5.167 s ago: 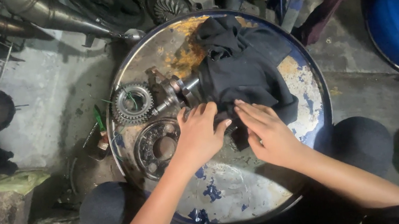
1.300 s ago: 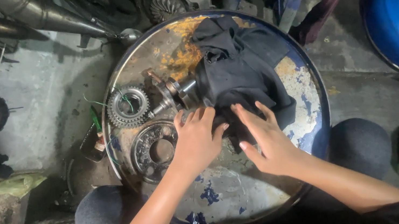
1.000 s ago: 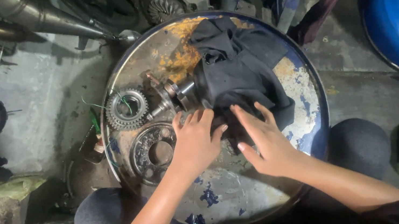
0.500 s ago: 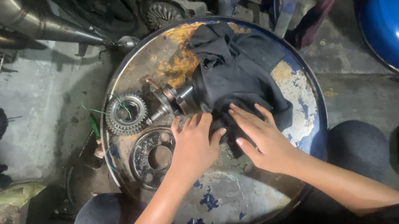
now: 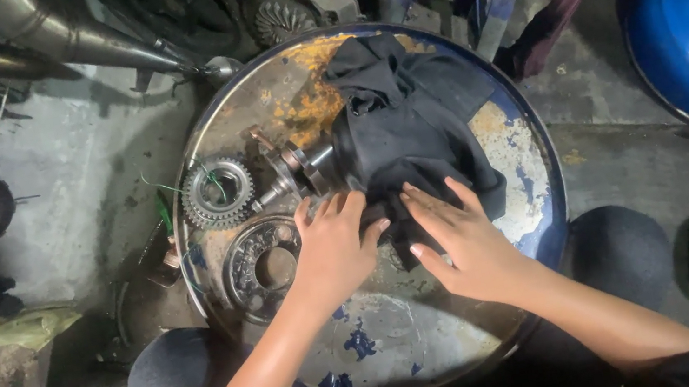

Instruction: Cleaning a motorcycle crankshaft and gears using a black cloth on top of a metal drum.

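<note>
Pressing both hands — left hand (image 5: pixel 333 245), right hand (image 5: pixel 465 243) — flat, fingers spread, on the black cloth (image 5: pixel 409 130) works best with even pressure, clear of the toothed gear (image 5: pixel 217 191) on the drum lid (image 5: pixel 537 216).

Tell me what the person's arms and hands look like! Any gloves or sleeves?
No gloves and no sleeves in view. The left hand and right hand are bare, and both forearms are uncovered. I can see no rings, watch or bands. The fingers are slim with short nails. Dark trousers cover the knees.
</note>
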